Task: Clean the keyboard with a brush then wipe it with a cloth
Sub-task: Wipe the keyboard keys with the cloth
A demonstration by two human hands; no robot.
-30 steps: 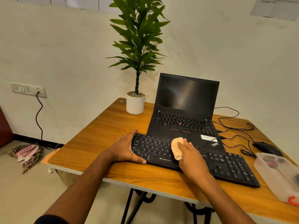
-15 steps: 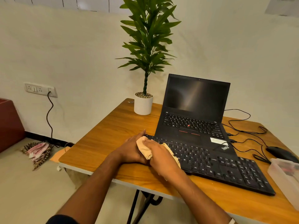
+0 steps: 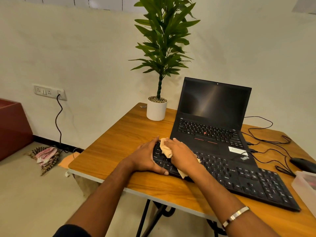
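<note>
A black external keyboard (image 3: pixel 239 178) lies across the front of the wooden table, its far edge resting on an open black laptop (image 3: pixel 212 120). My left hand (image 3: pixel 145 159) grips the keyboard's left end, thumb along the front edge. My right hand (image 3: pixel 183 156) holds a beige cloth (image 3: pixel 165 148) and presses it on the keys at the left end. Part of the cloth sticks out under my palm. No brush is in view.
A potted plant in a white pot (image 3: pixel 156 110) stands at the table's (image 3: pixel 119 144) back left. Black cables (image 3: pixel 266 141) and a mouse (image 3: pixel 302 164) lie to the right, beside a clear plastic box (image 3: pixel 306 187). A checked rag (image 3: pixel 45 155) lies on the floor.
My right hand slid the cloth from the middle of the keyboard to its left end, up against my left hand. The view shifted left.
</note>
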